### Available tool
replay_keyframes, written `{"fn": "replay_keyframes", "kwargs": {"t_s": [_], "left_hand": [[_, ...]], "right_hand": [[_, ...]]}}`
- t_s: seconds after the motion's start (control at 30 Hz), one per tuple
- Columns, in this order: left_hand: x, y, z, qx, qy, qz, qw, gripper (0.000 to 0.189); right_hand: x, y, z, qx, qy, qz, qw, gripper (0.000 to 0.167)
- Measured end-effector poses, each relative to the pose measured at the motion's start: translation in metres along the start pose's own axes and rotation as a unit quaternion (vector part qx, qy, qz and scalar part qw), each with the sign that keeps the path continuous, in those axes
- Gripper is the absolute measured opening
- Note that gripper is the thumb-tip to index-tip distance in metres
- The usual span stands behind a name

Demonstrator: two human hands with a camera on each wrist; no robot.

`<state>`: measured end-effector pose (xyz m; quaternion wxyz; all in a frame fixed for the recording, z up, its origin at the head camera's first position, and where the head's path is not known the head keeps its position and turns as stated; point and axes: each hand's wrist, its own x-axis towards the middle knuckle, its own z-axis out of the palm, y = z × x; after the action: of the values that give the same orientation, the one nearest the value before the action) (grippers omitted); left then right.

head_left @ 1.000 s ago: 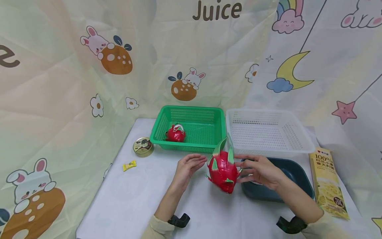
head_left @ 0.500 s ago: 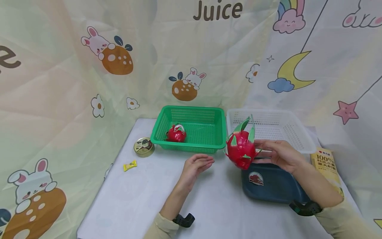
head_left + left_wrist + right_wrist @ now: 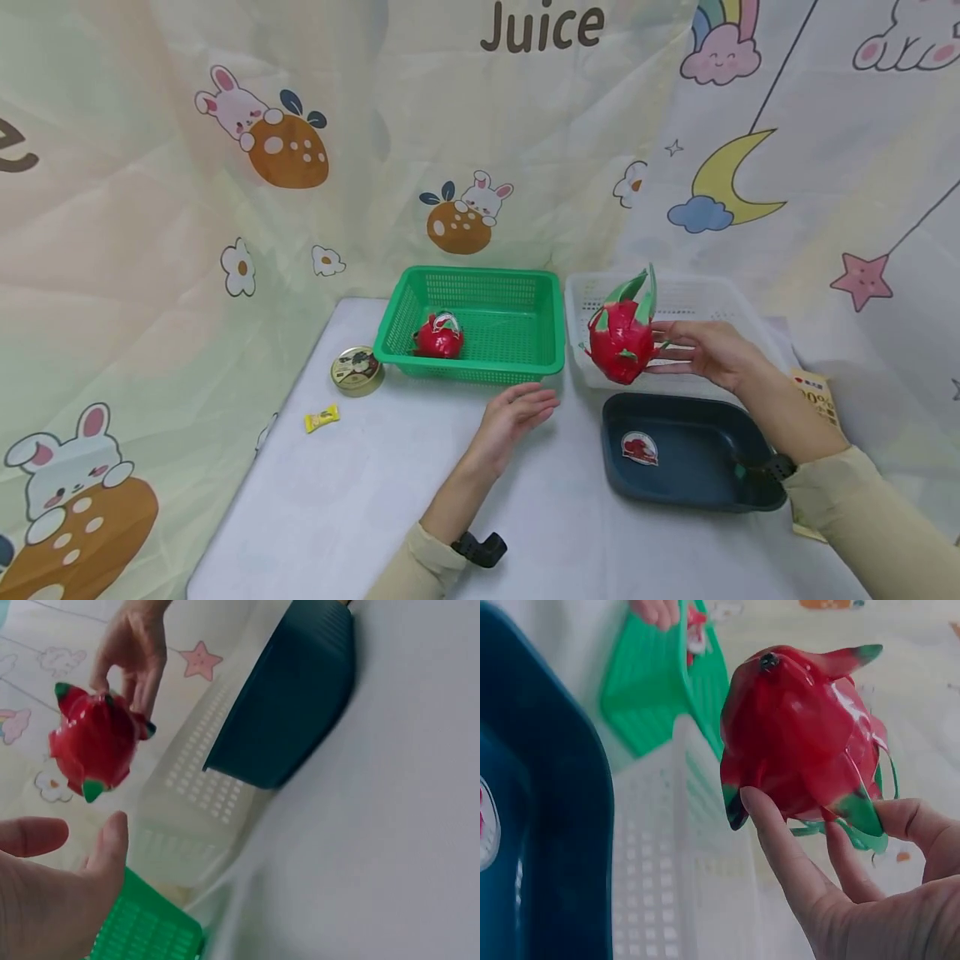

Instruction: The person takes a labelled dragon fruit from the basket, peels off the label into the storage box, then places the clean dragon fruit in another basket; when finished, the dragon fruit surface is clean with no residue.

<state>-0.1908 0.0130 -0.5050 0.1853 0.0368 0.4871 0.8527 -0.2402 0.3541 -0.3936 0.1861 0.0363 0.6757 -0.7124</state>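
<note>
A red toy dragon fruit with green leaf tips is held up in my right hand, over the front left part of the white basket. In the right wrist view the fingers pinch its side and the dragon fruit is tilted. My left hand is above the table in front of the green basket, fingers extended, touching nothing. In the left wrist view a gap separates that hand from the dragon fruit. A smaller red round fruit lies in the green basket's left side.
A dark blue tray with a round sticker inside stands in front of the white basket. To its right a yellow pasta packet is partly hidden by the right arm. A round gold tin and a small yellow candy lie at left.
My right hand has carried the dragon fruit up, right and away, from above the table to over the white basket. The left hand has come off its side and drifted slightly right.
</note>
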Motion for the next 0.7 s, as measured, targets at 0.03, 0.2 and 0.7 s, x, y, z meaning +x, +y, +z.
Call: {"fn": "replay_keyframes", "kwargs": {"t_s": [0.03, 0.2, 0.7], "left_hand": [[0.001, -0.001, 0.002, -0.001, -0.002, -0.002, 1.0000, 0.041], [0.010, -0.004, 0.012, -0.030, -0.005, -0.008, 0.9995, 0.050], [0.032, -0.012, 0.047, -0.175, 0.015, -0.083, 0.9809, 0.058]], "right_hand": [[0.004, -0.001, -0.003, -0.002, 0.003, 0.000, 1.0000, 0.017], [0.021, -0.006, -0.012, -0.004, 0.010, 0.009, 0.9999, 0.014], [0.070, -0.003, -0.032, -0.067, 0.025, 0.030, 0.9970, 0.059]]}}
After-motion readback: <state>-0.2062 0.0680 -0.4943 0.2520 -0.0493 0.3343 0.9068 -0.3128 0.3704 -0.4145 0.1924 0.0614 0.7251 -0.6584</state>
